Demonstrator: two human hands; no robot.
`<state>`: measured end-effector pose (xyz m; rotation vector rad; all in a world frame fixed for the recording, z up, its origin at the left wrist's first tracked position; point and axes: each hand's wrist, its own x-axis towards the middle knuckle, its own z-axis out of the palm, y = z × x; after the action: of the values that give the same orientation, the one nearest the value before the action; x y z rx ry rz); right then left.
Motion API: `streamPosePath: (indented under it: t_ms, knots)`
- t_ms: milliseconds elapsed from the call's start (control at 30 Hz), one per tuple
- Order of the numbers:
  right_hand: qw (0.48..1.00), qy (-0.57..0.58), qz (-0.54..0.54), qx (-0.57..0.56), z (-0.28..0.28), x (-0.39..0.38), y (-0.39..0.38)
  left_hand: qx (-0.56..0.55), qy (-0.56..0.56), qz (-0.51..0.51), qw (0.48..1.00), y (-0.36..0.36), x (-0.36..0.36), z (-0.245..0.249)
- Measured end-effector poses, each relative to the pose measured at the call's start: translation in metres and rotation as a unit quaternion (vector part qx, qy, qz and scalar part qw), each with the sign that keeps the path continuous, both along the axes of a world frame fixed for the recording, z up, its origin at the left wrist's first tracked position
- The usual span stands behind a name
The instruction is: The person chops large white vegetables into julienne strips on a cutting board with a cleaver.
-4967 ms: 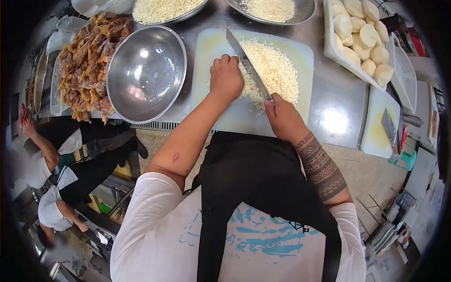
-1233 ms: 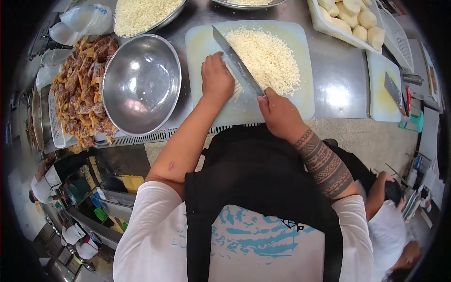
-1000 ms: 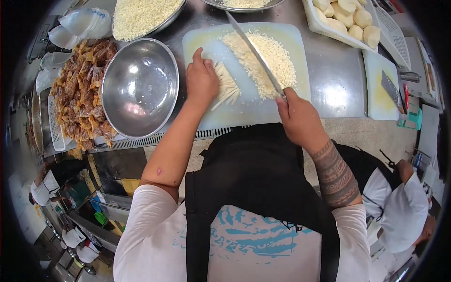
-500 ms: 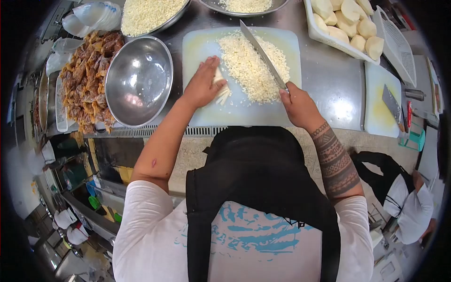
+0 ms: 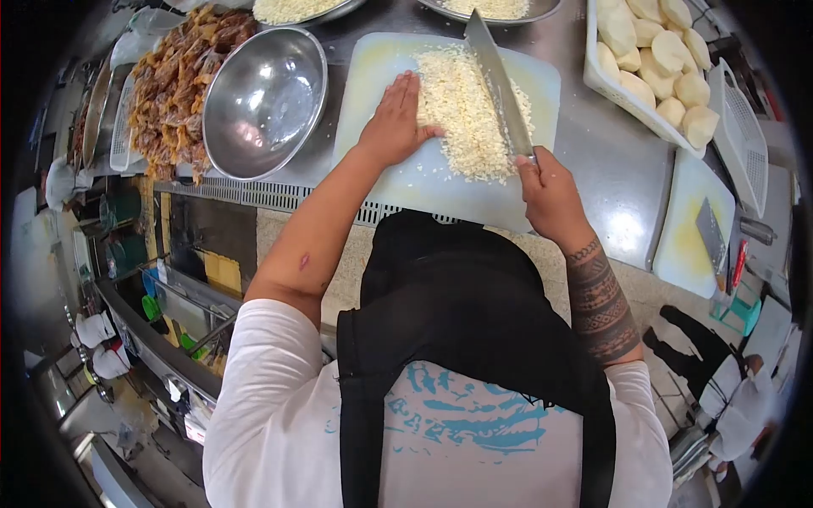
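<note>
My right hand (image 5: pixel 552 193) is closed around the handle of a cleaver (image 5: pixel 498 83). Its long blade slants up and left across a heap of finely chopped, pale cream vegetable (image 5: pixel 461 110), broad side partly turned to me. Under the heap lies a white cutting board (image 5: pixel 373 190) with yellowish stains. My left hand (image 5: pixel 396 123) rests with fingers stretched out along the heap's left side, the thumb pointing at the pieces. Its palm side is hidden.
Left of the board a steel bowl (image 5: pixel 265 102) leans beside piled brown, sauce-coated meat pieces (image 5: pixel 182 80). Bowls of chopped pieces (image 5: pixel 296 8) stand behind. At right are a white basket (image 5: pixel 631 102) of peeled pale vegetables, another board (image 5: pixel 690 224) with a knife (image 5: pixel 710 230), and a person (image 5: pixel 737 389).
My left hand has come against the heap, and the pale strips once beside it no longer show. The cleaver's blade shows more of its broad side. The whole view has shifted.
</note>
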<state>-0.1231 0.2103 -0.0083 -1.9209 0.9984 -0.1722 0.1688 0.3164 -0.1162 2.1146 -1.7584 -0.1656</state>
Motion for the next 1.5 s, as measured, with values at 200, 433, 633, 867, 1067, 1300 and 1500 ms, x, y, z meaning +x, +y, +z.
streamPosePath:
  t_ms: [200, 433, 633, 867, 1067, 1300, 1500]
  knots:
    - [0.993, -0.031, -0.001, 0.113, 0.032, 0.010, 0.020, -0.038, 0.147, 0.129, 0.980, 0.015, 0.018, 0.023]
    - [0.997, 0.021, 0.072, -0.005, 0.015, 0.049, 0.044, -0.057, 0.016, 0.166, 0.984, -0.013, -0.002, -0.001]
    - [0.990, 0.075, 0.104, -0.062, 0.033, 0.045, 0.069, -0.003, -0.020, 0.137, 0.990, -0.016, -0.002, -0.001]
    - [0.993, 0.064, 0.080, -0.053, 0.022, 0.071, 0.069, -0.032, -0.033, 0.138, 0.989, -0.011, -0.003, -0.001]
    - [0.992, 0.082, 0.068, -0.074, -0.005, 0.084, 0.069, -0.037, 0.009, 0.142, 0.989, -0.013, -0.005, -0.003]
    - [0.989, 0.074, 0.077, -0.101, -0.001, 0.085, 0.080, -0.053, 0.011, 0.148, 0.987, -0.015, -0.003, -0.006]
    - [0.991, 0.042, 0.066, -0.106, 0.010, 0.075, 0.093, -0.040, -0.015, 0.152, 0.987, -0.014, -0.003, -0.005]
